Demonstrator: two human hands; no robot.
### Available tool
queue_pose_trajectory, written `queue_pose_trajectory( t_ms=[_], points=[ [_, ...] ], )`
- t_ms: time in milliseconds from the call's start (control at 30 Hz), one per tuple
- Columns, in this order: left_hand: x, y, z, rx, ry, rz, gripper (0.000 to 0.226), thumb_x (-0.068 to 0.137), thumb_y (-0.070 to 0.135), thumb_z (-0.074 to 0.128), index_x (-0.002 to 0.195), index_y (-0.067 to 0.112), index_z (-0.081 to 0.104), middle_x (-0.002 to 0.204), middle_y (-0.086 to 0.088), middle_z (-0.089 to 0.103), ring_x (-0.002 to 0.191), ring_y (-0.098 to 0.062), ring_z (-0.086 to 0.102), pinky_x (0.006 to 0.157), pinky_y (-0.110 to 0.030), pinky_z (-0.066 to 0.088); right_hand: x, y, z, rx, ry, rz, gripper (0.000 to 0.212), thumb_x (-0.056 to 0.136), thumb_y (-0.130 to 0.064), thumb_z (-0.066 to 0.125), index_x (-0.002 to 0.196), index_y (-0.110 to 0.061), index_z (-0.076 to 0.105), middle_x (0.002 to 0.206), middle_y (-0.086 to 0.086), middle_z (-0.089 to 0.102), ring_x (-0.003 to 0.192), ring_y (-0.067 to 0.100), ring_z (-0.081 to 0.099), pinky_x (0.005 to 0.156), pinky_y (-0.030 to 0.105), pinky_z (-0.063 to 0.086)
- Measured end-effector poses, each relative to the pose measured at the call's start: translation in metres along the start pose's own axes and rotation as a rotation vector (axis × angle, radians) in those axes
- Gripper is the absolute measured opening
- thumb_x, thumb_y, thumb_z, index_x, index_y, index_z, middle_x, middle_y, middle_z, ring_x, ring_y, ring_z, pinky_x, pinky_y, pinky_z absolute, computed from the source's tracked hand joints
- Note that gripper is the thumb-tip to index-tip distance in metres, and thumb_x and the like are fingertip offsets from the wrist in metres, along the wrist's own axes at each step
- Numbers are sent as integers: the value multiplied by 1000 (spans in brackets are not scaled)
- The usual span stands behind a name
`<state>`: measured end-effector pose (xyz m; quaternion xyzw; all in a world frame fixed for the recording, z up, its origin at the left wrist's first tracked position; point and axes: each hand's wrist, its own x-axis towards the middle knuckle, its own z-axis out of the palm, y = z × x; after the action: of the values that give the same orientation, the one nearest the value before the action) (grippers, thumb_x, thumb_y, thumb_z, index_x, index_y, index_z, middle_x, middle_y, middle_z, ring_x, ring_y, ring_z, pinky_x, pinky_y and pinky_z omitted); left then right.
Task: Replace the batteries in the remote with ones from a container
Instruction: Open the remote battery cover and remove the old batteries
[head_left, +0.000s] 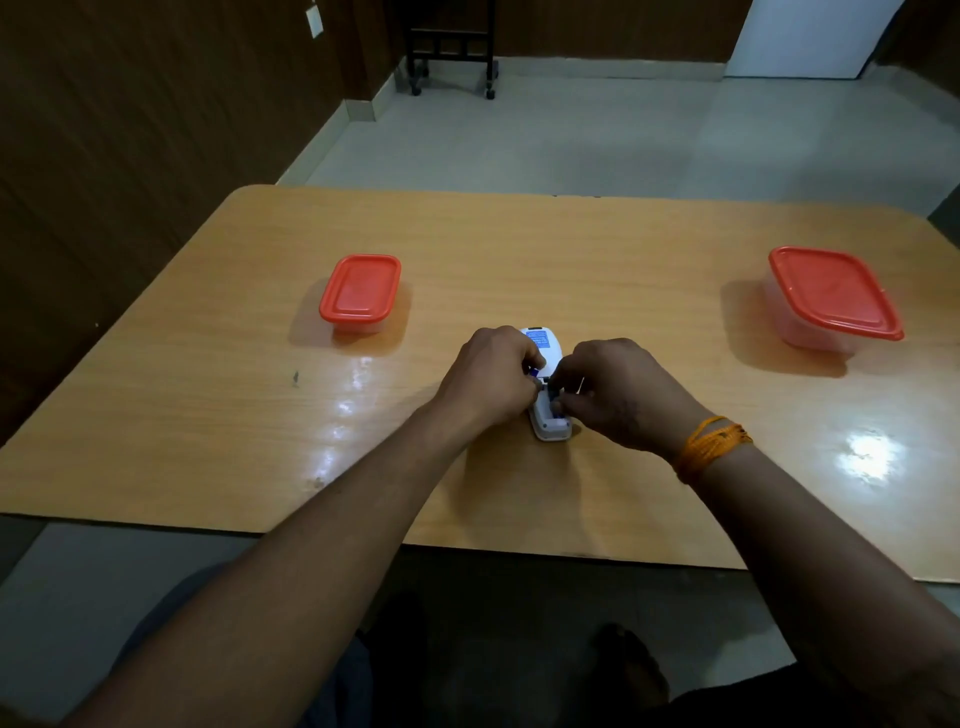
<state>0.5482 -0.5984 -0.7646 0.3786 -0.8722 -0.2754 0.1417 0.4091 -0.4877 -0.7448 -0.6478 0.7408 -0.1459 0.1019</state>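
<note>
A white remote (545, 358) lies face down in the middle of the wooden table (208, 415), its battery bay open. My left hand (485, 382) is curled over its left side, with a blue-tipped battery (533, 372) showing between the fingers. My right hand (618, 395) pinches a dark battery (555, 402) in the bay. A small red-lidded container (360, 293) stands closed at the left. A larger red-lidded container (831, 299) stands closed at the right. Most of the bay is hidden by my fingers.
An orange thread band (709, 449) circles my right wrist. A dark wheeled stand (451, 47) is on the floor beyond the table. Wood-panelled wall runs along the left. The table's near edge is close to my lap.
</note>
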Motion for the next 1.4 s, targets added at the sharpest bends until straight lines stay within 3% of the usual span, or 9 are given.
queue_pose_trajectory(
  t_ms=[467,567,733,833,933,1067,1200,1300,1400],
  points=[
    [2,1,-5,29,-34,41,23,86,9,73,106,14,84,107,-11,79,103,-29,69,75,-26,43,18,-20,-37,-462,-303,-342,25,101,-31,64,119,-17,74,113,5,74,102,26,70,89,41,57],
    [2,1,-6,20,-48,42,22,86,8,72,103,14,84,102,-11,79,100,-29,69,74,-28,46,19,-19,-36,-478,-278,-375,24,101,-33,64,116,-19,75,111,4,74,98,27,70,85,41,58],
    [4,-1,-5,6,-49,30,25,86,11,76,110,15,84,113,-10,79,110,-26,69,79,-25,46,7,-10,-30,-373,-208,-410,16,98,-31,65,106,-21,74,102,0,73,87,24,68,77,40,55],
    [4,-2,-4,-1,-36,19,28,86,10,76,112,14,83,117,-10,78,114,-27,68,83,-26,48,-4,-8,-25,-262,-166,-432,11,97,-20,67,106,-17,71,98,3,70,79,25,67,69,38,54],
    [5,-4,-4,-13,-37,14,27,85,13,79,111,14,83,119,-10,78,117,-26,68,87,-26,50,-9,-7,-18,-207,-123,-453,23,93,-7,66,114,-14,70,96,8,70,75,28,66,64,42,54],
    [6,-4,-5,-22,-38,21,28,82,13,79,109,13,83,116,-8,79,115,-24,69,91,-30,54,-10,-4,-13,-163,-98,-415,24,92,-7,62,112,-15,72,94,8,67,75,28,62,65,39,48],
    [4,-5,-7,-36,-59,10,28,82,11,78,109,15,84,106,-5,80,102,-21,70,79,-26,48,-12,-4,-8,-87,-27,-345,7,91,-13,66,98,-16,69,84,0,65,67,14,48,61,31,41],
    [3,-4,-8,-49,-69,2,30,84,10,77,112,18,84,97,-2,76,88,-16,65,73,-23,42,-15,-4,-2,-38,52,-281,8,91,-16,70,97,-16,66,83,-1,66,67,18,53,61,33,43],
    [2,-3,-10,-59,-69,-25,33,84,11,78,116,18,82,104,-4,78,90,-15,65,77,-27,48,-17,-8,7,-39,129,-219,8,91,-17,69,96,-17,63,83,2,68,71,25,62,62,36,45]
  ],
)
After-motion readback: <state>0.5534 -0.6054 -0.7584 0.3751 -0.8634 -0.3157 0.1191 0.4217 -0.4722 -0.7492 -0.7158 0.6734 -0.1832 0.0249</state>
